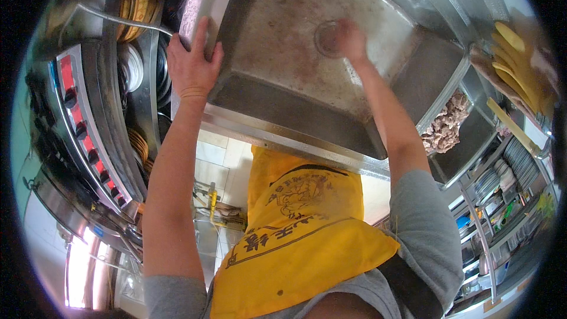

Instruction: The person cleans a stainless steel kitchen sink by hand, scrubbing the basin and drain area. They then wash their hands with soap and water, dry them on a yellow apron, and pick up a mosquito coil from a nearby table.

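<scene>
Below me is a deep stainless steel sink basin with a stained, wet-looking bottom. My left hand rests with spread fingers on its left metal rim and holds nothing. Down in the basin, my right hand is blurred and lies at the right side of the round drain, partly covering it. Whether its fingers hold anything cannot be made out.
On the right, a neighbouring basin holds a pile of pale meat pieces. Yellow rubber gloves hang beyond it, above racks of stacked plates. At left stand a stove with black knobs, white plates and a flexible metal hose.
</scene>
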A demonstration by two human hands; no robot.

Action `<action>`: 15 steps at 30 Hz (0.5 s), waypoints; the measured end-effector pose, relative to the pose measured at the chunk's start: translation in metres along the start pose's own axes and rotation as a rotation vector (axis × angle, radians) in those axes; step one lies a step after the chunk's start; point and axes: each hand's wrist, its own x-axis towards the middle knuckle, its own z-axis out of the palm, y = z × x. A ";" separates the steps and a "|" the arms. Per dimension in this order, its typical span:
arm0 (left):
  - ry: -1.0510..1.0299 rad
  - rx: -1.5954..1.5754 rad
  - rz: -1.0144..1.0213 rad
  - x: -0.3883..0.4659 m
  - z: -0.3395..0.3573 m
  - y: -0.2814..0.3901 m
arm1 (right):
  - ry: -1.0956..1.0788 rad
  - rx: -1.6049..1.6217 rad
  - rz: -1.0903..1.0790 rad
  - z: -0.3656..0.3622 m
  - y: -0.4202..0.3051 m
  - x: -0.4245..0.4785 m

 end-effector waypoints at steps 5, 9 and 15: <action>-0.002 0.021 -0.001 -0.002 -0.002 0.001 | 0.417 -0.217 -0.004 -0.010 0.008 0.069; 0.034 0.001 0.011 0.002 0.002 0.000 | 0.325 -0.150 -0.137 0.040 -0.023 0.089; 0.001 0.008 -0.006 0.000 -0.001 0.001 | -0.021 -0.383 -0.454 0.080 -0.078 0.023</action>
